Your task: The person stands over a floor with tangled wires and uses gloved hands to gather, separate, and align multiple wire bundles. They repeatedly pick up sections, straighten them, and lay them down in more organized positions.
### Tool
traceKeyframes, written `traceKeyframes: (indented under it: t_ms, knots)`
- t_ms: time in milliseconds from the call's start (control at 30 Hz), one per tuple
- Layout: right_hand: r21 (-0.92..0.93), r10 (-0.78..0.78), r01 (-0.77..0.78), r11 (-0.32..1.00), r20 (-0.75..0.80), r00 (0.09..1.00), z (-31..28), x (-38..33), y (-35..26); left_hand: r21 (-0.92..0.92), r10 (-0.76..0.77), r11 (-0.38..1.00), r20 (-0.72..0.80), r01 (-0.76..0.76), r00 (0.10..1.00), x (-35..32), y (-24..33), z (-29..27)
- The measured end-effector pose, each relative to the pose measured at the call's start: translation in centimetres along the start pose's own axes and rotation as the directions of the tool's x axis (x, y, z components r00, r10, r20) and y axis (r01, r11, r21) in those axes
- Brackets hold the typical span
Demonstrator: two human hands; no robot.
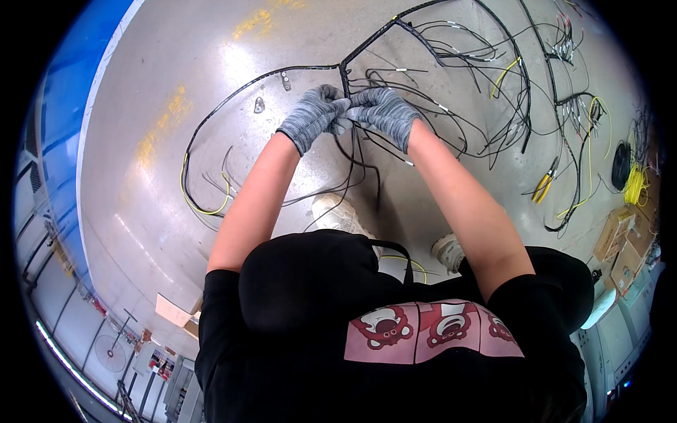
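Bright glare spots the grey floor [155,225] — edges bend strongly.

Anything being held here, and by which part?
The left hand and right hand hold the black wire harness by its bundled branch, just on the person's side of the fork; exact contact is hidden.

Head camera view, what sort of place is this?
Probably a workshop where wiring is put together: a branching black wire harness spreads over the grey floor, yellow-handled pliers lie to the right, and a coil of yellow wire sits near cardboard boxes.
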State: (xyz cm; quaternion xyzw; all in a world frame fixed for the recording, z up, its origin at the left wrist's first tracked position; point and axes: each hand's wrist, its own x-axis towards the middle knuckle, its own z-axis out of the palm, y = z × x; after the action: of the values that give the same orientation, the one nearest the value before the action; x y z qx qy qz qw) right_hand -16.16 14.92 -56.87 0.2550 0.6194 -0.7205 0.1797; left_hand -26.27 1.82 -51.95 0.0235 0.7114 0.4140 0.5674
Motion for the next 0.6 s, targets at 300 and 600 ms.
traceKeyframes:
  t_ms: [300,600]
  knots:
    - [0.056,-0.040,0.042,0.998,-0.045,0.998,0.3,-0.4,0.8,0.511,0.311,0.818,-0.008,-0.264,0.950,2.6,-1.8,-1.4]
    - [-0.352,-0.251,0.069,0.933,-0.502,0.828,-2.5,0.2,5.1,0.297,0.254,0.932,-0.130,-0.207,0.958,4.3,-0.5,-1.1]
